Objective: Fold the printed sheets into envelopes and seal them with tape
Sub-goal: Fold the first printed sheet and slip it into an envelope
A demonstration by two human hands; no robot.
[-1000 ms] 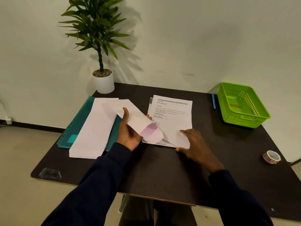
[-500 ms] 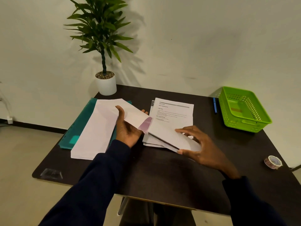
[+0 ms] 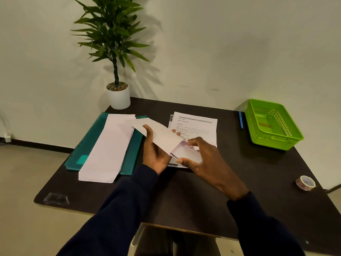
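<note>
My left hand (image 3: pixel 154 152) holds a long white envelope (image 3: pixel 160 134) slanted above the table, its open flap end pointing right. My right hand (image 3: pixel 206 159) pinches a folded white sheet (image 3: pixel 190 154) with thumb and fingers, its end touching the envelope's mouth. Behind the hands lies a small stack of printed sheets (image 3: pixel 197 126). A pile of blank envelopes (image 3: pixel 108 148) rests on a teal folder (image 3: pixel 88 145) at the left. A roll of tape (image 3: pixel 305 182) lies near the table's right edge.
A green plastic basket (image 3: pixel 273 124) stands at the back right with a blue pen (image 3: pixel 240 120) beside it. A potted plant (image 3: pixel 118 95) occupies the back left corner. The dark table (image 3: pixel 184 196) ends just before my sleeves.
My right hand lifted the folded sheet off the stack and brought it left to the envelope's open end. My left hand kept the envelope raised.
</note>
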